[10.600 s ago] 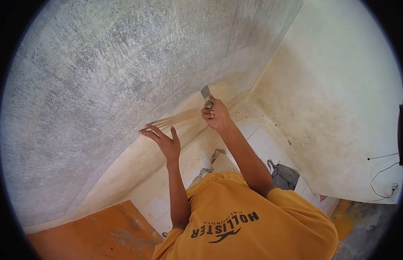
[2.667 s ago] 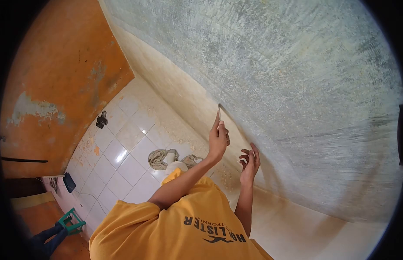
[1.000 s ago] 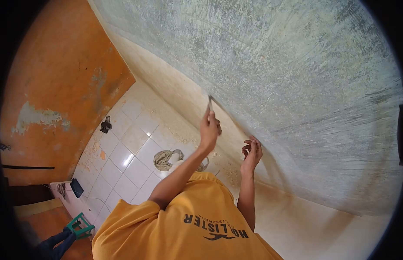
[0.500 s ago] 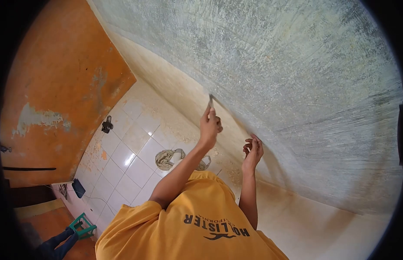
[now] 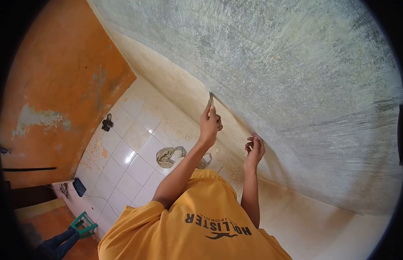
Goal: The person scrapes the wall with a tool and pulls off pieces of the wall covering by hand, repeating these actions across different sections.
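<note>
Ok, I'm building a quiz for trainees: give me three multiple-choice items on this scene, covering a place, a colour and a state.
1. Where is the green stool?
A. On the floor, lower left
B. Against the grey wall
C. In a hand

2. What colour is the shirt?
A. Blue
B. Yellow
C. White

3. The left hand is:
A. Open
B. Shut on the scraper
C. Out of view

Answers:
1. A: the green stool stands low on the floor.
2. B: the shirt is yellow.
3. B: the left hand grips the scraper.
</note>
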A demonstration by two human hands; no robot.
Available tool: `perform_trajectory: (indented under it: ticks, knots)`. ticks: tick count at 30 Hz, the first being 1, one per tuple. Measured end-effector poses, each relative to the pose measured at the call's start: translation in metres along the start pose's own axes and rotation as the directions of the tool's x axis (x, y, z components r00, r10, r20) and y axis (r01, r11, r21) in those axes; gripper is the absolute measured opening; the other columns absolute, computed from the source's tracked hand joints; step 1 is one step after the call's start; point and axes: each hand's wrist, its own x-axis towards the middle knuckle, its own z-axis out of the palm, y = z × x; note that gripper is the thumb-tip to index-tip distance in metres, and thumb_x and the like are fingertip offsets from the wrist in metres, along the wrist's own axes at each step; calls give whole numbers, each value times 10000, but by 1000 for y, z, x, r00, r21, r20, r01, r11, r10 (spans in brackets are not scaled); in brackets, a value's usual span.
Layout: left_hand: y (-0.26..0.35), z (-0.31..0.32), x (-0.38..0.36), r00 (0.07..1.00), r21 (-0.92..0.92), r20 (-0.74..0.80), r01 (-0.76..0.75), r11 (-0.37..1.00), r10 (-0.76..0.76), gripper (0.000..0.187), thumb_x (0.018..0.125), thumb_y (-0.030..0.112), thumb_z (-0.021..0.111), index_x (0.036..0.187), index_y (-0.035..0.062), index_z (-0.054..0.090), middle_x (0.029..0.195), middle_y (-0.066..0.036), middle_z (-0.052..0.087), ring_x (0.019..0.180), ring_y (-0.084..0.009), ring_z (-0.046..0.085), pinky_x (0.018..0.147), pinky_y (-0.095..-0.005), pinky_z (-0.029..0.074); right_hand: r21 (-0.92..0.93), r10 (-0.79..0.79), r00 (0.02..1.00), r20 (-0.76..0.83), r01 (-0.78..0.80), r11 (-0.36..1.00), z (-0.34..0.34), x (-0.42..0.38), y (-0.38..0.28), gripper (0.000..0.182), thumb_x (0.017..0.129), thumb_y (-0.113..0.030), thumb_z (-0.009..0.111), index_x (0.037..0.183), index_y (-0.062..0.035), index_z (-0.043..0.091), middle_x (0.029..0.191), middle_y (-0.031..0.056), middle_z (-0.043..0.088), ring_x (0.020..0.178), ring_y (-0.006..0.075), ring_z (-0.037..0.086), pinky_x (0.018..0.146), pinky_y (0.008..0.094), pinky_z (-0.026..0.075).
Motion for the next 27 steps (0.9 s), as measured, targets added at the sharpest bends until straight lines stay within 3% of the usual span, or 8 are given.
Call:
perform_trajectory:
  ticks: [3,4,7,12,15,19,23,27]
  knots:
    - [6,21,-40,998,66,69,3,998,-8,556,1122,384,462,1618,162,344,673,68,319,538,-54,304,477,-236,303,-13,-8,1000,-7,8,1000,0,3,3,245,1062,-196,542,1161,-39,702,899,32,680,675,76,562,595,239,433]
    - [8,21,-40,999,48,39,16,999,-18,479,1121,346,465,1556,151,416,720,51,341,542,-56,312,469,-219,286,-11,-3,1000,-17,3,1000,1,4,4,244,1061,-195,544,1160,-39,703,898,31,679,673,76,560,596,238,433]
    - [10,0,-2,999,45,-49,-2,999,4,508,1116,363,484,1579,167,409,715,54,331,546,-59,318,472,-225,285,-9,11,999,-43,-12,1000,1,1,4,241,1059,-192,550,1154,-37,707,896,31,677,670,77,556,599,235,433]
    - [7,17,-39,997,68,65,29,997,-34,588,1111,376,496,1636,192,304,725,50,334,559,-59,306,482,-214,299,2,-15,1000,-16,15,1000,1,8,11,237,1050,-218,575,1150,-56,716,888,12,677,672,63,550,587,228,427]
    - [14,-1,-11,1000,71,11,-12,997,11,598,1106,394,505,1637,197,311,732,52,327,571,-62,325,488,-220,293,14,6,999,-31,-6,1000,4,4,5,239,1049,-208,569,1154,-51,715,888,15,677,668,63,546,589,228,426]
    - [16,28,-51,993,56,62,97,994,-100,571,1119,375,475,1632,187,312,742,45,338,579,-62,325,493,-214,298,8,-30,1000,-7,30,1000,1,7,12,243,1048,-194,563,1159,-36,711,888,19,675,668,68,547,590,229,426]
    - [11,-5,-6,1000,104,-1,11,995,-11,551,1128,370,444,1637,201,317,699,60,309,559,-59,289,493,-238,300,-20,12,1000,-29,-13,1000,2,4,6,243,1048,-193,564,1163,-36,709,893,16,673,673,68,549,593,228,426]
    - [18,23,-50,991,61,110,73,995,-79,575,1116,377,482,1632,185,312,754,37,357,587,-62,339,500,-218,310,30,-30,999,21,29,999,0,7,12,241,1049,-188,562,1174,-43,707,906,15,670,683,67,544,603,229,426]
